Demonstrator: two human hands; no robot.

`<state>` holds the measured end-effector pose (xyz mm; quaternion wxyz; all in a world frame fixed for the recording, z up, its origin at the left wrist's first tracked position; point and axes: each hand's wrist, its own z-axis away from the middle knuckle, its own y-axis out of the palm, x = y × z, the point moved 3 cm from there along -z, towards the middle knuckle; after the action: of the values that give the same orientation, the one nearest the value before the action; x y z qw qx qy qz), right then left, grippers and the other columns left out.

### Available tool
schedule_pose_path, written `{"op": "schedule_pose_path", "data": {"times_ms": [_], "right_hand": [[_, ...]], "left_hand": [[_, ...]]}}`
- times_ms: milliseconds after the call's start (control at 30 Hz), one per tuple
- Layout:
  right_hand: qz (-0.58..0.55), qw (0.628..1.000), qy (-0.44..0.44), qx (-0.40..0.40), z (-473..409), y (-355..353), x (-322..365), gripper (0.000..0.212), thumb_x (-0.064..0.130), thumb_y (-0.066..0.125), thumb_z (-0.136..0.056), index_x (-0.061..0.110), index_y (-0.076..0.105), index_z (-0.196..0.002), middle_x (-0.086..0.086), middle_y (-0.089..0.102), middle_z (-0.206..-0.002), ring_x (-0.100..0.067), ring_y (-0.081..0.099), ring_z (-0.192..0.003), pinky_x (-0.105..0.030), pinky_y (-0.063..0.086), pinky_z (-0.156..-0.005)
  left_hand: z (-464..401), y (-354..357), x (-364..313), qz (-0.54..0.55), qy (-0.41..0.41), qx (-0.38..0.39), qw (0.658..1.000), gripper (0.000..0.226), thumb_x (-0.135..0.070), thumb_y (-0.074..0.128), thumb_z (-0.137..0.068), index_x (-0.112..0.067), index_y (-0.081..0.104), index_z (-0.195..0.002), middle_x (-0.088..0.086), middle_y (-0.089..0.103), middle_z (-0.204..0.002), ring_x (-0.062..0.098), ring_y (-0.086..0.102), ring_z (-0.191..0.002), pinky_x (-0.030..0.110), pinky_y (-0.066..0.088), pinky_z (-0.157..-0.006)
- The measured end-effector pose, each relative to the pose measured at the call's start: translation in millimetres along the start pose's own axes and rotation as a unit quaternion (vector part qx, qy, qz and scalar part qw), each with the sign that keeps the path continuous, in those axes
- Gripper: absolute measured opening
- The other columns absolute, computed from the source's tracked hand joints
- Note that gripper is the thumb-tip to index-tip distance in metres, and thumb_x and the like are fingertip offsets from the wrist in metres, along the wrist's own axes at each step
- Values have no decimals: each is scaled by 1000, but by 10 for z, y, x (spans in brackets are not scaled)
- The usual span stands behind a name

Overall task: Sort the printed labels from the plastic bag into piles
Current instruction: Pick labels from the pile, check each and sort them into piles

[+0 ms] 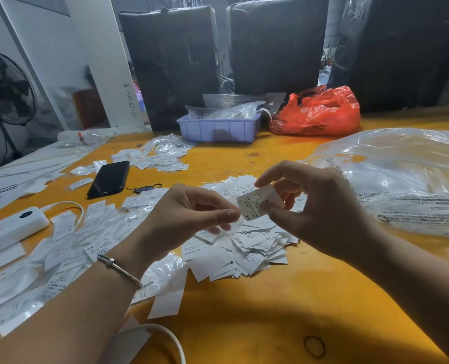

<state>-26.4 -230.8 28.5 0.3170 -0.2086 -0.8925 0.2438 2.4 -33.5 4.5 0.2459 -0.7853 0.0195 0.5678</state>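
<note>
My right hand (315, 206) pinches a small white printed label (254, 204) marked XS, held up over the yellow table (283, 311). My left hand (189, 216) is just to its left, with thumb and fingers pinched on a small clear plastic bag (233, 229) that hangs below the fingertips. Beneath both hands lies a pile of white labels (247, 248). More labels and small clear bags (68, 248) are spread across the left side of the table, and another pile of labels (160, 156) lies farther back.
A black phone (109, 178) lies left of centre. A white power bank (10, 229) with a cable sits at the left. A large clear plastic bag (402, 179) covers the right side. A purple bin (219, 128) and a red bag (320, 111) stand at the back.
</note>
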Motion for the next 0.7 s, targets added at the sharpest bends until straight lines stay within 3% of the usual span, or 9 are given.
{"op": "schedule_pose_path", "data": {"times_ms": [167, 267, 533, 700], "right_hand": [[-64, 997, 20, 31, -6, 23, -17, 27, 1, 77, -74, 18, 66, -91, 13, 70, -79, -3, 64, -68, -14, 51, -57], [-88, 995, 34, 27, -20, -5, -48, 22, -1, 76, -74, 15, 68, -86, 9, 71, -79, -7, 65, -69, -21, 53, -58], [-121, 989, 59, 63, -4, 94, -92, 21, -1, 77, -73, 16, 67, -82, 4, 72, -75, -5, 67, -62, -14, 51, -57], [-137, 988, 65, 23, 12, 126, -100, 20, 10, 78, -76, 14, 68, -93, 4, 72, -76, -12, 67, -65, -25, 56, -59]], "left_hand": [[-14, 30, 16, -12, -9, 8, 1000, 15, -31, 77, -70, -20, 79, -80, 4, 76, -79, 15, 71, -71, 19, 54, -60], [-8, 20, 0, 8, -8, 10, 1000, 13, -32, 75, -71, -22, 80, -78, 4, 76, -80, 14, 70, -70, 18, 53, -59], [-10, 28, 18, 14, -14, 21, 1000, 17, -29, 75, -71, -18, 79, -83, 5, 76, -79, 15, 71, -71, 20, 55, -60], [-20, 33, 29, 25, -9, 15, 1000, 22, -30, 75, -70, -16, 78, -87, 7, 76, -80, 16, 71, -71, 21, 55, -60]]}}
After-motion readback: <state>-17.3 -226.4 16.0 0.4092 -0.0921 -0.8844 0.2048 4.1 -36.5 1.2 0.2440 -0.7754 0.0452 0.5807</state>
